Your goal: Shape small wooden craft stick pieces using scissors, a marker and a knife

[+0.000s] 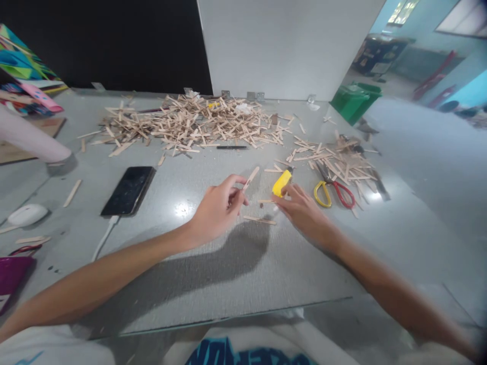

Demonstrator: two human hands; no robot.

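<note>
My left hand (222, 203) is raised over the middle of the table, its thumb and fingers pinching a flat wooden craft stick (251, 177) that slants up to the right. A dark spot shows near the stick's lower end. To the right, my right hand (300, 205) has its fingers closed at the lower end of a yellow tool (282, 183) with a dark tip, whose exact kind I cannot make out. Between the hands, one craft stick (260, 220) lies on the table, and another (266, 201) reaches toward my right thumb. Scissors (329, 183) with one yellow and one red handle lie just right of that hand.
A wide heap of craft sticks (198, 124) lies along the back, with a smaller pile (342, 159) at the right. A black pen (232, 147) is before the heap. Leftward are a phone (128, 190) on a white cable and a white mouse (28, 215).
</note>
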